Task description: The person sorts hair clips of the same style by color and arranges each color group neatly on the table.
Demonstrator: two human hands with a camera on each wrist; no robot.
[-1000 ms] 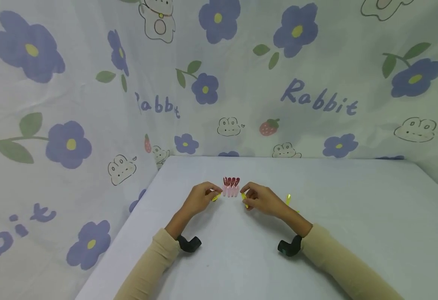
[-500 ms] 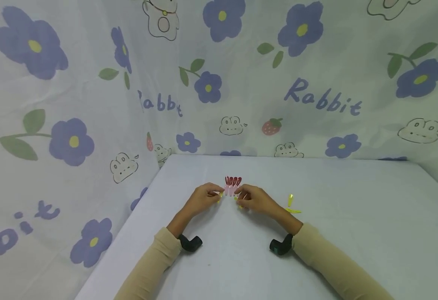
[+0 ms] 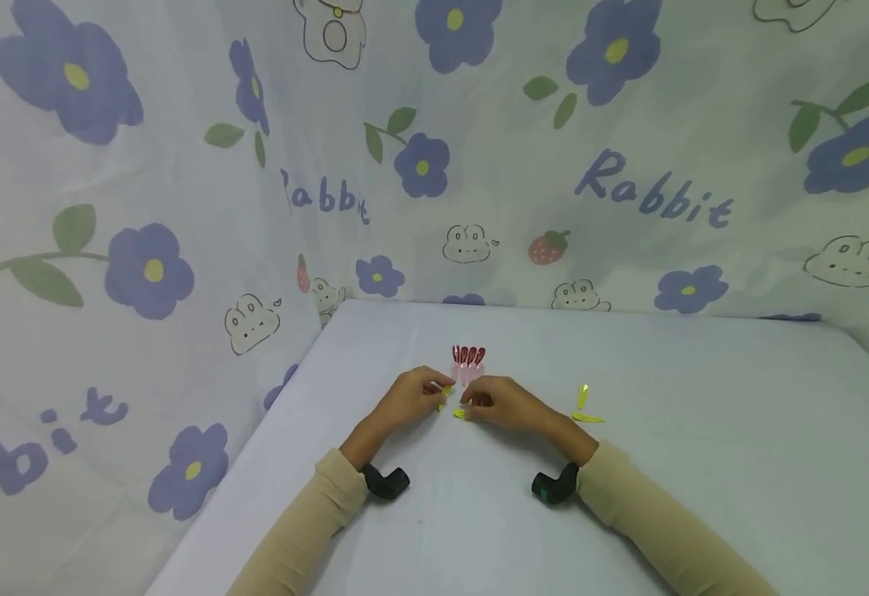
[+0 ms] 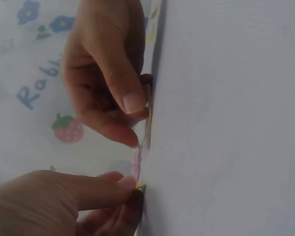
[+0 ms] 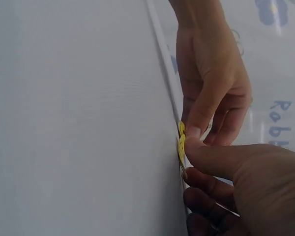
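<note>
My left hand pinches a yellow hair clip between thumb and fingertips, just above the table. Close by on its right, my right hand holds another yellow hair clip by thumb and fingers, low at the tabletop. Behind both hands lies a row of several red hair clips, with pink hair clips lined up along their near ends. The right hand's fingers partly cover the pink row. In the right wrist view, yellow clip parts show beside the two thumbs.
To the right of my right hand lie a yellow hair clip pointing away and another yellow clip lying crosswise. The white table meets a patterned cloth at the back and left. Black wrist cameras sit at both cuffs.
My right hand has come left and slightly nearer to me, bringing its yellow clip close to the left hand's. The left hand stays nearly in place, its clip now more upright. The head view shifts slightly.
</note>
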